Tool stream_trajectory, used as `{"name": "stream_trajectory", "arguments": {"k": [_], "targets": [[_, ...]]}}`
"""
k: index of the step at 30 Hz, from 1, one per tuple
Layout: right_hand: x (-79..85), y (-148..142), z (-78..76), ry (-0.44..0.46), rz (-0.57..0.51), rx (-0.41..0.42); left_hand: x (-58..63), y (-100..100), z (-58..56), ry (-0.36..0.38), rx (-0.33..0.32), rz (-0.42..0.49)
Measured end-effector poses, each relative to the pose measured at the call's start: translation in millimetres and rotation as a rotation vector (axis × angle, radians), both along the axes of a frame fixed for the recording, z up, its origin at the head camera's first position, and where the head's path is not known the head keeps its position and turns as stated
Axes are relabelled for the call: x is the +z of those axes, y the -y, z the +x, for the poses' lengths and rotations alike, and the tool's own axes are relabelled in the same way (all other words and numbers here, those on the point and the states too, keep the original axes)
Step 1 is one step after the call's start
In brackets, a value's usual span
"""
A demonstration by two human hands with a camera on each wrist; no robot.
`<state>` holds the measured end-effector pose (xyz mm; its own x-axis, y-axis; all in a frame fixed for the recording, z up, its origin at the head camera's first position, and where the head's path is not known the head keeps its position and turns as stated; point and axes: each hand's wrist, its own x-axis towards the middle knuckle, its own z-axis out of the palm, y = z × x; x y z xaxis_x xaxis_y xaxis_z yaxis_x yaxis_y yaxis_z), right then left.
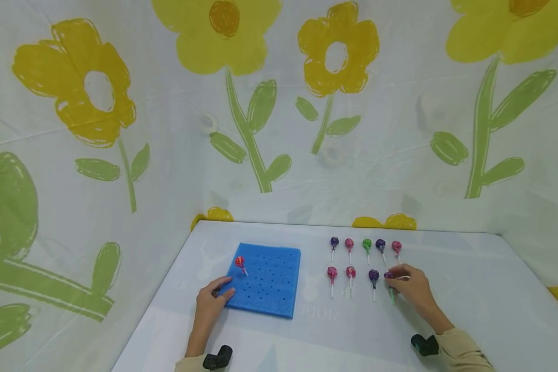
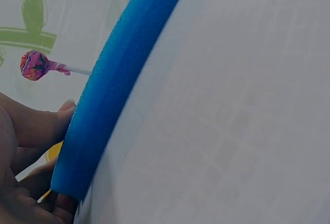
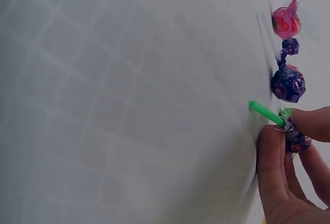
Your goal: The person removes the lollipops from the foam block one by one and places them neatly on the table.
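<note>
My left hand (image 1: pixel 209 305) grips the near left edge of a blue foam board (image 1: pixel 265 284) dotted with small holes. In the left wrist view, its thumb lies on the holed face and the other fingers are at the edge and underneath. One red-and-pink lollipop (image 1: pixel 239 262) stands in the board by its white stick, tilted, head up. Over on the right, my right hand (image 1: pixel 416 292) pinches a purple-wrapped lollipop with a green stick (image 3: pixel 268 113), thumb and fingers around the wrapper's neck and head. Just left of it lies a purple lollipop (image 1: pixel 374 276).
Several lollipops lie in two rows on the white table (image 1: pixel 353 341), among them a green one (image 1: pixel 367 244) in the back row and a pink one (image 1: pixel 351 272) in the front row. A flower-printed curtain (image 1: pixel 381 155) rises behind the table.
</note>
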<state>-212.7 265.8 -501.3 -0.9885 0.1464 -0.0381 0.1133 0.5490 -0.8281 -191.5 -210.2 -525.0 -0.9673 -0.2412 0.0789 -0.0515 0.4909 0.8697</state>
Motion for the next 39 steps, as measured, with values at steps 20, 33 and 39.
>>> {"name": "stream_trajectory", "arguments": {"k": [20,33,39], "targets": [[-3.2,2,-10.8,0.061,0.062,-0.056,-3.4,1,-0.6,-0.003,0.000,-0.006],[-2.7,1,-8.9,0.071,0.096,-0.032,-2.0,0,1.3,-0.014,-0.006,-0.009],[-3.8,0,-8.9,0.064,0.119,-0.039,-0.8,0,1.4,-0.018,-0.006,0.000]]}}
